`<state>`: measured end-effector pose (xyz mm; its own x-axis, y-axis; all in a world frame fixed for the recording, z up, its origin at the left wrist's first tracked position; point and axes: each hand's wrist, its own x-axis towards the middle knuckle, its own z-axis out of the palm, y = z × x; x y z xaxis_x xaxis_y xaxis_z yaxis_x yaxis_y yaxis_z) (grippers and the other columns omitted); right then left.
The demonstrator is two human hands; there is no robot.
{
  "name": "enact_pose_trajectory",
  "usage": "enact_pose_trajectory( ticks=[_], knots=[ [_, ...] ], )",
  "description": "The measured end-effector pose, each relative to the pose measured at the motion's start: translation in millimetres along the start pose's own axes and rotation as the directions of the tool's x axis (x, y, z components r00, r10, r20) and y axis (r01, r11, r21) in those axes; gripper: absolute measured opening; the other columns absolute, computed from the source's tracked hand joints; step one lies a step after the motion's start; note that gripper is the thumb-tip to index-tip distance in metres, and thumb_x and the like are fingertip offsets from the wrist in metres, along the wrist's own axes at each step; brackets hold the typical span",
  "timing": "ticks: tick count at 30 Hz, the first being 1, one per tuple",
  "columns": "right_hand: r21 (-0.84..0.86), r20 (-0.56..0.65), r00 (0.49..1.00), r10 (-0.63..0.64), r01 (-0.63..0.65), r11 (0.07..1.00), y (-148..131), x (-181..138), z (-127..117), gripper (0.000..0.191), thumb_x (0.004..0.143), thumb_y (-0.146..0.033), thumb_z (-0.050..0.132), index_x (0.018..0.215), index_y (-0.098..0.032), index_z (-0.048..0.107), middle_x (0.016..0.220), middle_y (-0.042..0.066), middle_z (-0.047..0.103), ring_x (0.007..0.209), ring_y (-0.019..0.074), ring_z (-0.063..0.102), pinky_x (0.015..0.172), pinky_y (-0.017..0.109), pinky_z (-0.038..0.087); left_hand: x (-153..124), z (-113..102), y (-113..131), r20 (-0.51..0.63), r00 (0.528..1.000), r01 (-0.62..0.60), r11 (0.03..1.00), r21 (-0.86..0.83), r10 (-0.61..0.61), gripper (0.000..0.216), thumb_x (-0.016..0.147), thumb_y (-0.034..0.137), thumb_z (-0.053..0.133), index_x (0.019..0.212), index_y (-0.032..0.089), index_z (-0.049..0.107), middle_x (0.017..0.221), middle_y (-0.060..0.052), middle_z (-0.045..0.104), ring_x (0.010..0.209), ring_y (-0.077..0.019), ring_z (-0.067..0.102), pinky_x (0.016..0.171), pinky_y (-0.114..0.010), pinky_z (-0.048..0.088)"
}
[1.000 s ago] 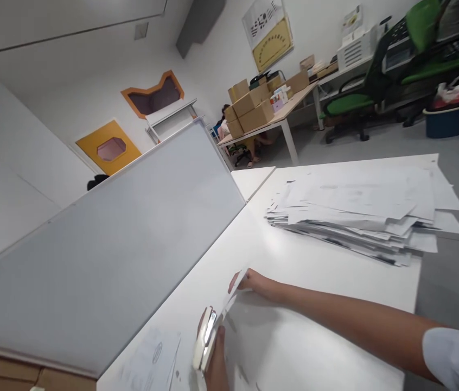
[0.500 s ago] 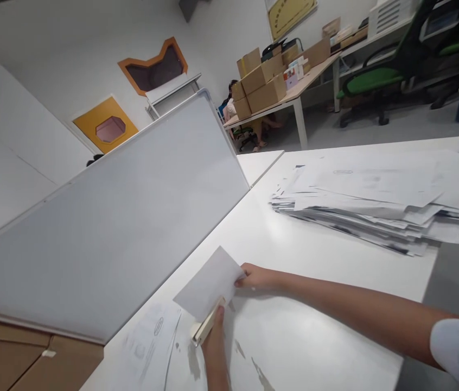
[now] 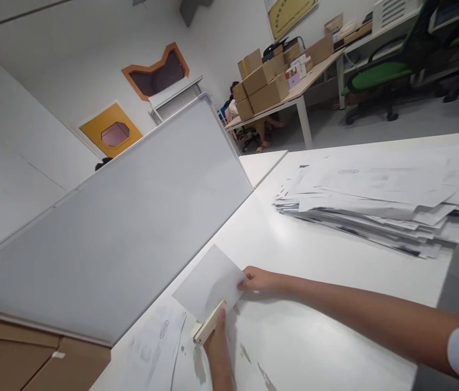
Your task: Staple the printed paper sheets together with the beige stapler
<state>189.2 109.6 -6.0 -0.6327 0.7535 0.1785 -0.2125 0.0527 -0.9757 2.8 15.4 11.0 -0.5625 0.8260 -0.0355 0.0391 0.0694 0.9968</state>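
My left hand (image 3: pixel 217 338) is wrapped round a cream stapler (image 3: pixel 209 325), thumb along its top. The stapler's front end reaches the near edge of a white sheet of paper (image 3: pixel 211 278); whether the edge sits between its jaws I cannot tell. At the sheet's right corner, my right hand (image 3: pixel 256 278) pinches the paper between thumb and fingers. Printed sheets (image 3: pixel 154 347) with an oval mark lie on the table just left of the stapler.
A thick, uneven stack of printed papers (image 3: pixel 376 190) lies on the white table (image 3: pixel 294 336) to the right. A grey-white partition (image 3: pixel 132 228) borders the table's far left side. Cardboard boxes (image 3: pixel 67 364) stand at lower left. Behind, a person sits near a desk with boxes (image 3: pixel 268 89).
The view has shifted slightly, moving the scene a little to the right. Both hands keep their holds on the stapler and the sheet, which looks a bit flatter.
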Motion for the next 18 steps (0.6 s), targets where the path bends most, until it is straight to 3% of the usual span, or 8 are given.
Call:
enact_pose_trajectory(
  ticks=[10,14,16,18],
  knots=[
    [0.06,-0.027,0.999,-0.035,0.036,0.998,-0.3,-0.7,2.1,0.032,0.072,-0.038,0.065,0.086,-0.011,0.075,0.087,0.008,0.072,0.092,0.0254,0.066,0.088,0.036,0.049,-4.2,0.9,9.1,-0.039,0.999,-0.018,1.0,-0.004,0.018,0.061,0.072,0.046,0.076,0.122,0.014,0.06,0.127,-0.014,0.064,0.12,-0.0323,0.059,0.105,-0.045,0.049],
    [0.035,-0.149,0.986,-0.07,0.076,0.997,-3.8,7.5,-1.5,0.039,0.073,-0.045,0.065,0.087,-0.01,0.075,0.086,0.01,0.073,0.089,0.0273,0.067,0.085,0.038,0.051,-4.3,-0.6,13.3,-0.031,0.999,-0.026,1.0,0.002,0.026,0.06,0.075,0.047,0.073,0.125,0.016,0.059,0.131,-0.013,0.062,0.124,-0.0315,0.056,0.106,-0.044,0.048],
    [-0.095,-0.318,0.939,-0.129,0.104,0.99,-15.1,10.2,-13.8,0.044,0.077,-0.049,0.059,0.089,-0.009,0.074,0.089,0.012,0.073,0.089,0.0299,0.068,0.084,0.04,0.052,-1.6,-1.4,13.5,-0.042,0.999,-0.008,1.0,0.0,0.008,0.059,0.075,0.048,0.074,0.125,0.019,0.06,0.134,-0.011,0.06,0.129,-0.0311,0.053,0.109,-0.043,0.046],
    [-0.315,-0.494,0.829,-0.264,0.113,0.942,-35.5,4.8,-34.4,0.046,0.085,-0.047,0.05,0.099,-0.011,0.074,0.1,0.012,0.074,0.095,0.0311,0.068,0.088,0.041,0.052,2.4,-1.3,12.8,-0.062,0.998,0.007,1.0,-0.004,-0.007,0.061,0.073,0.049,0.075,0.125,0.021,0.06,0.138,-0.009,0.058,0.131,-0.0313,0.05,0.11,-0.043,0.045]
  ],
)
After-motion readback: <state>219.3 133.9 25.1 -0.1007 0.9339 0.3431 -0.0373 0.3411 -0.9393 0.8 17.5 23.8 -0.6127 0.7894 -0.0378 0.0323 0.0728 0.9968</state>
